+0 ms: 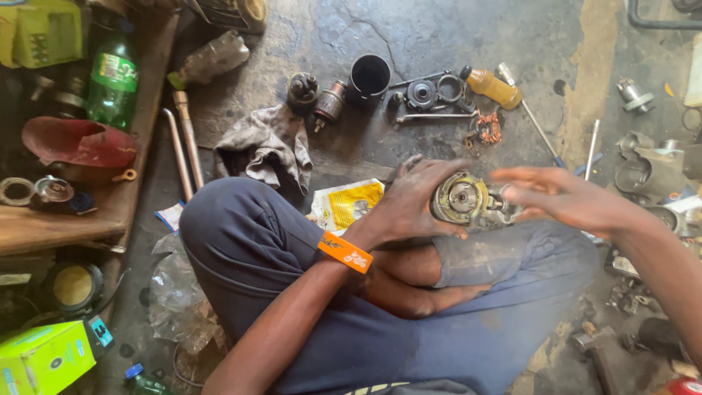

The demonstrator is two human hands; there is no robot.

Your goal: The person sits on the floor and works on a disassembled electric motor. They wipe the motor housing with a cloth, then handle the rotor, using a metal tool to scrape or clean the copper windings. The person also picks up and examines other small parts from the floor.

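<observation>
greasy metal motor housing (461, 198) sits above the person's crossed legs, gripped by the left hand (409, 208), fingers curled round its rim. the right hand (559, 196) hovers just beside it, blurred, fingers spread and holding nothing. to work it well, i judge the left should keep the round face steady while the right comes in squarely. a yellow-and-white packet (347, 205) lies flat on the floor by the knee; a lime-green box (47, 358) sits lower left; a green bottle (113, 80) with a green label stands upper left.
</observation>
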